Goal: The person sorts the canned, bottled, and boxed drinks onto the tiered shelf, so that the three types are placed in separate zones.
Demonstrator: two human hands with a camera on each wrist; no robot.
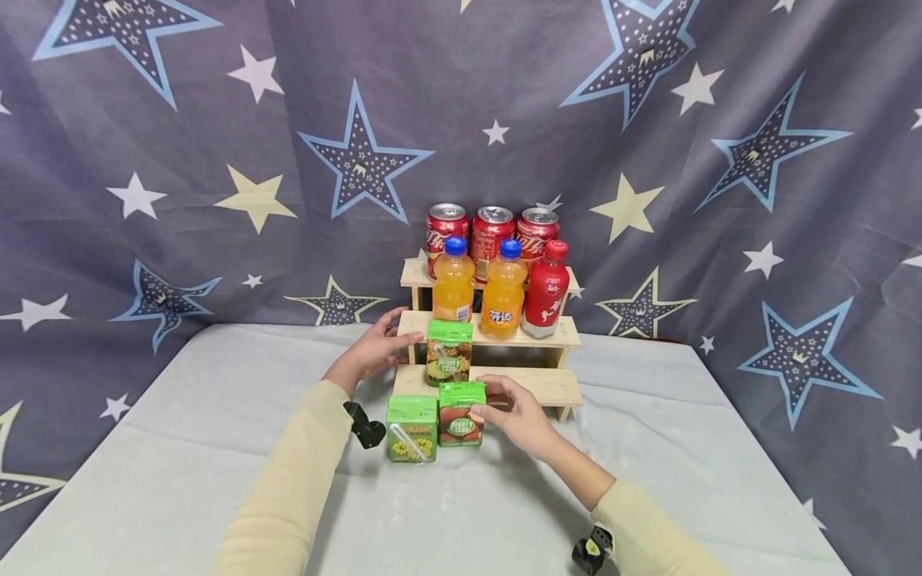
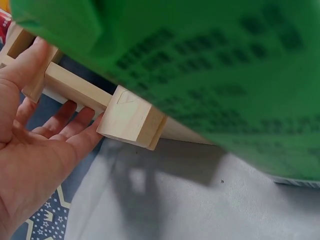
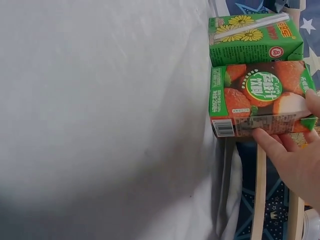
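My right hand [image 1: 520,414] holds a green-topped juice box [image 3: 260,95] with red fruit printed on it, thumb at its front and fingers along its side. Close beside that box stands a green juice box [image 1: 412,432] with yellow flowers and a straw on its face. At the stepped wooden stand [image 1: 526,386], my left hand [image 1: 370,350] grips the left side of the middle step, its thumb at the front edge and its other fingers behind. A third juice box [image 1: 448,356] sits on the lowest step at the left.
Two orange drink bottles [image 1: 453,284] with blue caps and a red bottle [image 1: 546,292] stand on the middle step. Several red cans [image 1: 493,232] line the top step. A star-patterned curtain [image 1: 216,120] hangs behind the white-covered table [image 1: 180,448].
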